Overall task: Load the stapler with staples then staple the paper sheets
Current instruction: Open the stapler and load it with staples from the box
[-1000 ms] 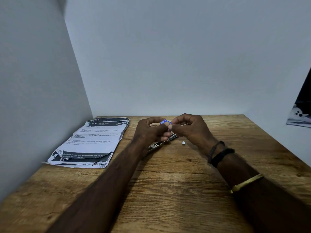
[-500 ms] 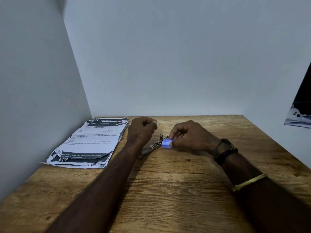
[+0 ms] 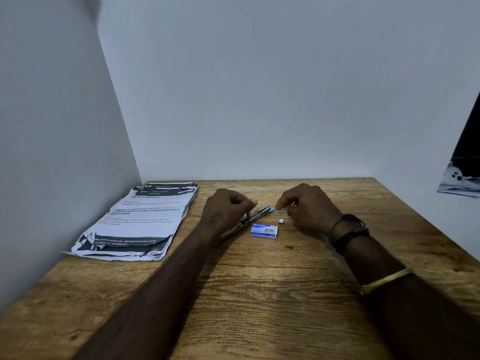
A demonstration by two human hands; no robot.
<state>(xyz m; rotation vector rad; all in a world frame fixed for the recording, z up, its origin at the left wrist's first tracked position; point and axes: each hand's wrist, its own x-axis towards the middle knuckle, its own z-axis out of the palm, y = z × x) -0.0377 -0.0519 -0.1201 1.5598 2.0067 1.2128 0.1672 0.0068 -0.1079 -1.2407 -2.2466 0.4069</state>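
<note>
A slim metal stapler (image 3: 255,216) lies opened out flat on the wooden table (image 3: 259,294), running from lower left to upper right. My left hand (image 3: 226,209) rests over its near part, fingers curled and touching it. My right hand (image 3: 306,209) hovers at the stapler's far tip, thumb and forefinger pinched together; whether they hold staples I cannot tell. A small blue staple box (image 3: 264,230) lies on the table just in front of the stapler. A tiny grey clump of staples (image 3: 281,221) sits beside the box. The stack of printed paper sheets (image 3: 140,222) lies at the left.
White walls close the table at the back and left. A dark object with a white printed piece (image 3: 462,183) shows at the right edge. Bracelets are on my right wrist (image 3: 348,235).
The blue staple box has left my right hand and now lies on the table. My right hand has risen to the stapler's far tip. My left hand has settled on the stapler.
</note>
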